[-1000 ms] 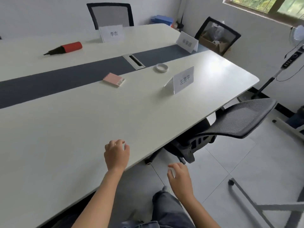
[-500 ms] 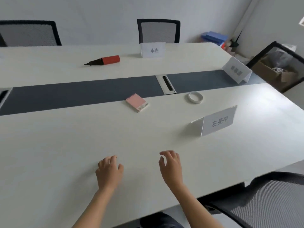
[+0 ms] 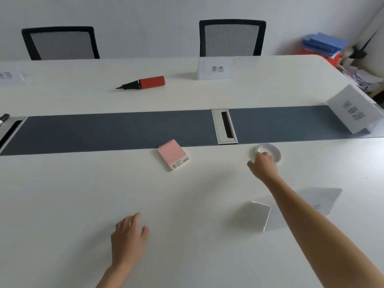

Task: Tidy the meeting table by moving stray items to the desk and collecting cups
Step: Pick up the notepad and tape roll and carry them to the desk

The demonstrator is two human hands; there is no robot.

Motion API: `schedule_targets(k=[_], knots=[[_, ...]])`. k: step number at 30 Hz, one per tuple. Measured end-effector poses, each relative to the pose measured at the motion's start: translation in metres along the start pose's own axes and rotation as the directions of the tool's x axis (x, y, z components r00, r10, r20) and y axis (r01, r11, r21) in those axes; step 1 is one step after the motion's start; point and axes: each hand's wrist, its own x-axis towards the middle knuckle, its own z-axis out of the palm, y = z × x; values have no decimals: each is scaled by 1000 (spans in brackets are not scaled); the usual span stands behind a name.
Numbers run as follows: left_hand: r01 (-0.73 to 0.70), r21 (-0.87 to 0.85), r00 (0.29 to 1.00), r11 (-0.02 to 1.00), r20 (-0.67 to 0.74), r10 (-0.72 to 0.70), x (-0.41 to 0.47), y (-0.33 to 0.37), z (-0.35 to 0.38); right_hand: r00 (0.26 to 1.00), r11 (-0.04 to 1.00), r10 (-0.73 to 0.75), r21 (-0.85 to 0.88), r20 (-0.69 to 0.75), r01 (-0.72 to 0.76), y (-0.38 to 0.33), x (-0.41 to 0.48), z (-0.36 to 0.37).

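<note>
A white tape roll (image 3: 274, 151) lies on the white meeting table (image 3: 62, 194) just in front of the dark centre strip. My right hand (image 3: 262, 164) reaches out over its near left rim; the fingers bend down onto the roll, the thumb sticks out to the left, and the fingertips are hidden behind the knuckles. My left hand (image 3: 127, 239) rests on the table near me, fingers relaxed and holding nothing. A pink spiral notepad (image 3: 172, 154) lies left of the roll. A red and black hand pump (image 3: 145, 82) lies on the far half.
A folded name card (image 3: 257, 217) stands under my right forearm; two more name cards stand at the far side (image 3: 216, 68) and at the right end (image 3: 353, 110). A metal cable hatch (image 3: 224, 125) sits in the dark strip. Two mesh chairs stand behind the table.
My right hand has stretched forward from near the table edge to the tape roll. The left hand has stayed low on the table. The view has moved closer and turned left.
</note>
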Motion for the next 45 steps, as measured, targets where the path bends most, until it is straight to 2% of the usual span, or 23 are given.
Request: schedule_targets(k=[2, 4, 7, 11, 15, 18, 21, 26, 31, 33, 36, 39, 41, 45], knots=[[61, -75, 998, 995, -27, -63, 19, 18, -8, 997, 998, 45, -51, 56, -42, 14, 24, 5], [104, -110, 995, 988, 6, -104, 42, 41, -13, 995, 992, 64, -115, 80, -55, 24, 41, 11], [163, -169, 987, 972, 31, -160, 80, 77, -18, 999, 976, 17, -217, 43, -7, 29, 54, 22], [299, -256, 954, 919, 57, -295, 132, 124, -20, 983, 942, -127, -296, 131, 161, 14, 53, 36], [420, -329, 904, 846, 74, -420, 172, 159, -19, 924, 918, -246, -236, 293, 319, -14, 31, 48], [481, -262, 875, 837, 81, -478, 188, 168, -16, 893, 903, -288, -212, 346, 373, -37, 4, 57], [478, -151, 878, 865, 75, -472, 193, 167, -14, 875, 887, -338, -192, 347, 419, -61, -27, 69], [401, -72, 914, 913, 89, -395, 181, 136, -20, 808, 804, -486, -191, 334, 563, -84, -77, 91], [365, -78, 929, 928, 92, -358, 118, 68, -24, 748, 761, -563, -132, 353, 635, -97, -114, 111], [408, -118, 912, 905, 83, -401, 77, 39, -21, 737, 722, -633, -161, 238, 672, -102, -129, 122], [513, -189, 857, 837, 63, -511, 14, 2, -14, 665, 634, -706, -201, 245, 747, -113, -154, 133], [620, -232, 779, 750, 62, -624, -39, -28, -9, 618, 595, -749, -165, 240, 786, -119, -181, 145], [636, -244, 764, 732, 66, -641, -68, -46, -7, 576, 561, -787, -131, 221, 817, -123, -206, 156], [634, -348, 747, 690, 47, -663, -116, -78, -4, 397, 391, -898, -69, 189, 918, -128, -265, 178]])
